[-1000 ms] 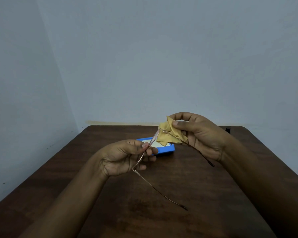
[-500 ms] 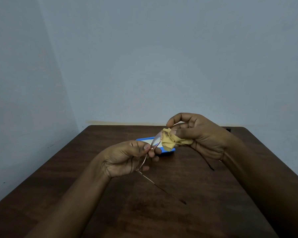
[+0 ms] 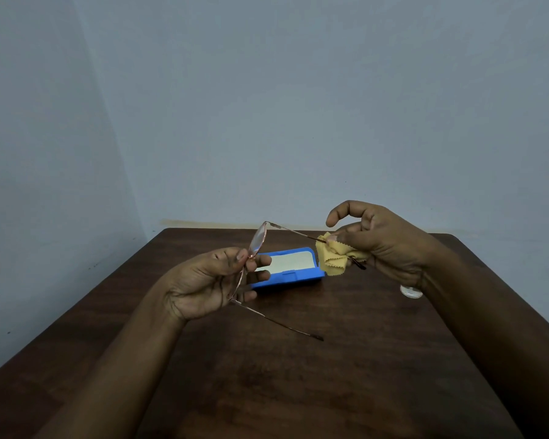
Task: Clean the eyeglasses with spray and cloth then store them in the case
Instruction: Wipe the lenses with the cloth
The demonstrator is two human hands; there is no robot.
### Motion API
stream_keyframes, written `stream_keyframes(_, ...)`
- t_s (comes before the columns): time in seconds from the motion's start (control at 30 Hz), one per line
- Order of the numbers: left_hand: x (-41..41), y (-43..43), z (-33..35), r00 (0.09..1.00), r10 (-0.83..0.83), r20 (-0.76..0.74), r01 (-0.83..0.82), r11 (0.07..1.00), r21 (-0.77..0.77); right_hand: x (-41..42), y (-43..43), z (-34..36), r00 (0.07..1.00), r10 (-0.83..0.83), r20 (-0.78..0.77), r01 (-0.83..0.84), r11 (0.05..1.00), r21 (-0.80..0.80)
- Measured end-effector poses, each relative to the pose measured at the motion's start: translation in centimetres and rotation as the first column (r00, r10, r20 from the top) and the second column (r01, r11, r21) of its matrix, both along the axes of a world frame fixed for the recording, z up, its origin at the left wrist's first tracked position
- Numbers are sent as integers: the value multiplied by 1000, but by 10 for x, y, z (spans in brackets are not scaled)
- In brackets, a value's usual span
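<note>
Pinching eyeglasses (image 3: 258,240) by the front frame in the left grip (image 3: 210,280) and cloth (image 3: 333,258) round one temple in the right grip (image 3: 381,242), risking a bent hinge under hard tugging.

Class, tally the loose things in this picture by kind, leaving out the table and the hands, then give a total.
Eyeglasses: 1
Yellow cloth: 1
Blue case: 1
Clear item, partly hidden: 1
Total: 4

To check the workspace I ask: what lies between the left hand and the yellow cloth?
In the head view, the open blue case lies between the left hand and the cloth; the upper temple of the eyeglasses spans the gap.
</note>
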State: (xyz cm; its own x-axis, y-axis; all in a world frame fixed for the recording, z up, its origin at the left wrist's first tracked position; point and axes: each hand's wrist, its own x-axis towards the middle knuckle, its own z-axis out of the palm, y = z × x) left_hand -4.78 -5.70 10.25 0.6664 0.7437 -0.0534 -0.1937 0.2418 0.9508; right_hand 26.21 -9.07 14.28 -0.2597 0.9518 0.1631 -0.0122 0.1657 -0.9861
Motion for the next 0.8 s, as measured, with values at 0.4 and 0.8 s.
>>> stream_keyframes(0.4, -6, 6, -3, 998, 63, 16, -63, 998, 1, 13, 9, -2, 998, 26, -58, -38, 977, -208)
stream_keyframes(0.8, 12, 17, 13, 966, 235, 106, -226, 970, -86, 4, 26, -18, 703, -605, -374, 596, 788, -156)
